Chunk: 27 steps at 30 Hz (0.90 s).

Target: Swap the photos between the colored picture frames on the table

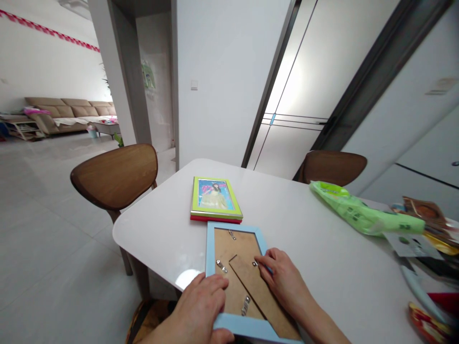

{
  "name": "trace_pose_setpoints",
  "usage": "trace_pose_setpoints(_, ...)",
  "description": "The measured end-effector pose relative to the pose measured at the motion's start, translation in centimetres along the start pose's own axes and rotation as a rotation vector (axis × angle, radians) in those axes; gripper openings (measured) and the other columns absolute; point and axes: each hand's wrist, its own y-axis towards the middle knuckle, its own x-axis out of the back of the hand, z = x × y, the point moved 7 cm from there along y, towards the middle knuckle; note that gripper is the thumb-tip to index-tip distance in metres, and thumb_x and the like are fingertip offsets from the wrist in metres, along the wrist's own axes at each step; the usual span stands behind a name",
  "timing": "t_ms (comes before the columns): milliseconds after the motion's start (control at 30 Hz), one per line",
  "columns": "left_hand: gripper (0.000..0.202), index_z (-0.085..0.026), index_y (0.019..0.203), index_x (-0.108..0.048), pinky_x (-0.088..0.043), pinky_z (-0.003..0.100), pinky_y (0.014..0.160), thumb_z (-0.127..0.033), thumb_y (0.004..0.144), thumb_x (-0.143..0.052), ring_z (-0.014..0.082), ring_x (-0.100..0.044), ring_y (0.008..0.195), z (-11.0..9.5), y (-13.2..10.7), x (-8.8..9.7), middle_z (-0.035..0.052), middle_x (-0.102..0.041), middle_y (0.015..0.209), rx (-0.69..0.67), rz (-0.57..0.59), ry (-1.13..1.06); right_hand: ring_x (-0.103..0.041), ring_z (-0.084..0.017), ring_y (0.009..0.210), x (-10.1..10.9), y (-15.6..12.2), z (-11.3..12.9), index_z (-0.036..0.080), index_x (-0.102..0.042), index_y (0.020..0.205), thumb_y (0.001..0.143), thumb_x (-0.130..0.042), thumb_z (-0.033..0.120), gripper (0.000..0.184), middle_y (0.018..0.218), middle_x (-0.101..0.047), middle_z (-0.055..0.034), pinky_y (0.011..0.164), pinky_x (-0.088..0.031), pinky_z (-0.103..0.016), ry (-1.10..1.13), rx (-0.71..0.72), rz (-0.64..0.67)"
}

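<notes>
A light-blue picture frame point(211, 248) lies face down at the near edge of the table, its brown backing board point(229, 246) facing up. Small metal clips point(221, 266) sit on the backing, and a brown stand leg point(260, 286) runs down its middle. My left hand point(202, 306) grips the frame's lower left side, thumb at the bottom edge and fingers over the border. At the right side, the fingertips of my right hand point(283, 277) are closed at a metal clip point(255, 263), partly covering it.
Beyond the blue frame, a green picture frame point(215, 213) rests face up on a red one point(215, 220). To the right on the white table point(319, 267) are a green plastic bag point(373, 217) and assorted packets. Wooden chairs point(116, 174) stand around the table.
</notes>
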Motion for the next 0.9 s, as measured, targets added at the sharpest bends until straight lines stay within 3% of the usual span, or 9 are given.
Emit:
trace_pose_setpoints(133,0.037,-0.015,0.092,-0.054,-0.023,0.037,0.099,-0.029,0.061,-0.069,0.0207,-0.034,0.117,-0.1,-0.1,-0.2,0.0073,-0.041,0.127,0.034,0.021,0.005,-0.049,-0.018,0.077,0.2,-0.4,0.2,0.018,-0.063,0.069,0.078,-0.041,0.024,0.025,0.078,-0.053,-0.0069,0.071,-0.04,-0.03,0.041,0.029,-0.024)
trace_pose_setpoints(300,0.036,-0.016,0.092,-0.054,-0.024,0.037,0.098,-0.031,0.062,-0.067,0.0214,-0.034,0.117,-0.1,-0.2,-0.1,0.0074,-0.041,0.127,0.028,0.004,-0.009,-0.05,-0.018,0.077,0.5,-0.9,-0.1,0.018,-0.064,0.072,0.077,-0.042,0.024,0.024,0.079,-0.054,-0.0074,0.071,-0.042,-0.032,0.072,0.037,-0.034)
trace_pose_setpoints(400,0.036,-0.017,0.091,-0.054,-0.025,0.036,0.097,-0.032,0.062,-0.067,0.0206,-0.036,0.115,0.2,-0.4,0.0,0.0069,-0.043,0.126,-0.013,-0.028,-0.015,-0.05,-0.019,0.081,0.9,-1.4,0.3,0.018,-0.064,0.083,0.076,-0.045,0.023,0.021,0.084,-0.056,-0.0081,0.074,-0.042,-0.033,0.083,0.053,-0.061)
trace_pose_setpoints(500,0.033,-0.018,0.087,-0.053,-0.026,0.032,0.097,-0.03,0.061,-0.068,0.0189,-0.037,0.115,0.6,-0.6,0.0,0.0051,-0.043,0.126,-0.058,-0.075,-0.015,-0.049,-0.019,0.085,1.0,-1.6,2.2,0.017,-0.061,0.091,0.077,-0.044,0.023,0.023,0.091,-0.056,-0.0089,0.077,-0.041,-0.033,0.109,0.094,-0.082)
trace_pose_setpoints(700,0.027,-0.018,0.078,-0.052,-0.029,0.03,0.094,-0.03,0.06,-0.069,0.0202,-0.04,0.11,1.1,-0.7,-0.1,0.0045,-0.047,0.121,-0.061,-0.106,-0.026,-0.048,-0.016,0.08,-0.9,0.3,8.7,0.023,-0.063,0.088,0.079,-0.044,0.021,0.021,0.082,-0.058,-0.0039,0.073,-0.036,-0.029,0.107,0.211,0.052)
trace_pose_setpoints(900,0.027,-0.018,0.075,-0.051,-0.032,0.025,0.09,-0.027,0.059,-0.071,0.0183,-0.045,0.102,0.8,-0.8,0.3,0.0025,-0.053,0.11,-0.078,-0.133,-0.056,-0.046,-0.015,0.076,-1.9,1.1,10.7,0.022,-0.064,0.074,0.08,-0.042,0.019,0.023,0.075,-0.059,-0.0014,0.07,-0.035,-0.026,0.14,0.258,0.137)
